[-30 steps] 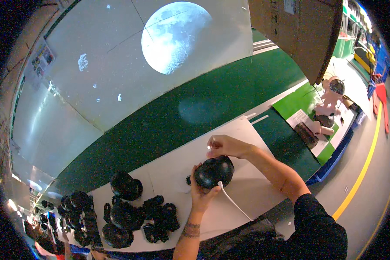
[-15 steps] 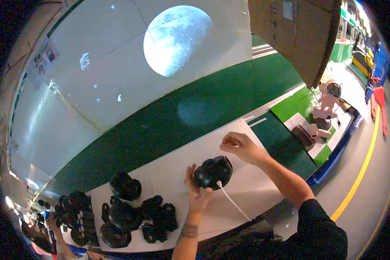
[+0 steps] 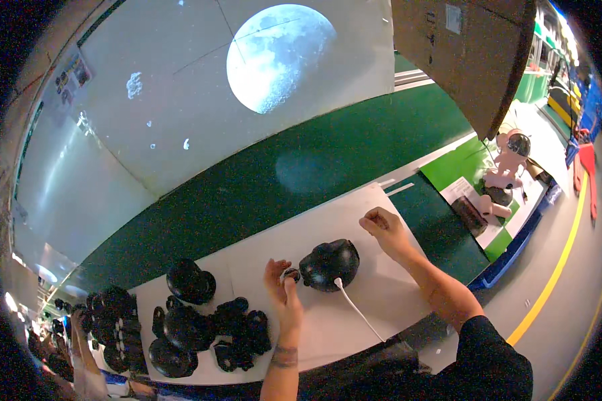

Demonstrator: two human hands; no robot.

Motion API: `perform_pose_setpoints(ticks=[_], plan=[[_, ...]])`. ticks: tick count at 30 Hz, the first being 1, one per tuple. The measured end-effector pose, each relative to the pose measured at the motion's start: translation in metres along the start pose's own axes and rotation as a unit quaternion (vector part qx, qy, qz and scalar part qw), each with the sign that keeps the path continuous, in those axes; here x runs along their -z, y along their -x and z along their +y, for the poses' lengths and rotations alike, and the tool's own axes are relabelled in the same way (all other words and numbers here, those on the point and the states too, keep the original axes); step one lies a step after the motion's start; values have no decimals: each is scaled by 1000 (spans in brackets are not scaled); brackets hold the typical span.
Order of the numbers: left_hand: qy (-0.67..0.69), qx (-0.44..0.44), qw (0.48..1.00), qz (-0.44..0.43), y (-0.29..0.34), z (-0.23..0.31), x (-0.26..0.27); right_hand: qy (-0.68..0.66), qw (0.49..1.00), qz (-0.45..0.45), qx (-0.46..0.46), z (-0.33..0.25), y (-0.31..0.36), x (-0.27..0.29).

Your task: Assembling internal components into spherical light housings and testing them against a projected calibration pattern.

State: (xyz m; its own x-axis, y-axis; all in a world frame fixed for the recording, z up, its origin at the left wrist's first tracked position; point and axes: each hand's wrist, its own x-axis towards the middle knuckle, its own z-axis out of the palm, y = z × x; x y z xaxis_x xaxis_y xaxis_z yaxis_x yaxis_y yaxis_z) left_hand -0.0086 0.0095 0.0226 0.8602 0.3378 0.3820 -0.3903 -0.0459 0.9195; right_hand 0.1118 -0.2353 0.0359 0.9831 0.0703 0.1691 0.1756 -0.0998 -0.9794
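A black rounded helmet-shaped device [image 3: 329,264] lies on the white table sheet [image 3: 328,224], with a white cable [image 3: 358,311] running from its near side toward me. My left hand [image 3: 282,284] rests at the device's left end, fingertips on a small round part there. My right hand [image 3: 382,227] hovers right of and beyond the device, fingers pinched together; whether something tiny is between them is not visible.
Several black device parts and helmets [image 3: 190,321] are heaped on the table's left. A white astronaut figure [image 3: 505,167] stands on a far-right table. A moon image [image 3: 277,57] is projected on the wall. A brown cardboard box [image 3: 471,53] hangs at the upper right.
My right hand has lifted off the device's top and moved right and away. My left hand has slid from under the device to its left end.
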Motion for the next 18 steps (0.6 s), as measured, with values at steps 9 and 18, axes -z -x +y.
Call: perform_pose_setpoints(ticks=[9, 18], plan=[[17, -1, 1000, -4, 0, -8, 2, -3, 1000, -9, 1, 1, 1, -1], [16, 0, 1000, -4, -1, -9, 2, -7, 1000, -16, 1, 1, 0, -1]])
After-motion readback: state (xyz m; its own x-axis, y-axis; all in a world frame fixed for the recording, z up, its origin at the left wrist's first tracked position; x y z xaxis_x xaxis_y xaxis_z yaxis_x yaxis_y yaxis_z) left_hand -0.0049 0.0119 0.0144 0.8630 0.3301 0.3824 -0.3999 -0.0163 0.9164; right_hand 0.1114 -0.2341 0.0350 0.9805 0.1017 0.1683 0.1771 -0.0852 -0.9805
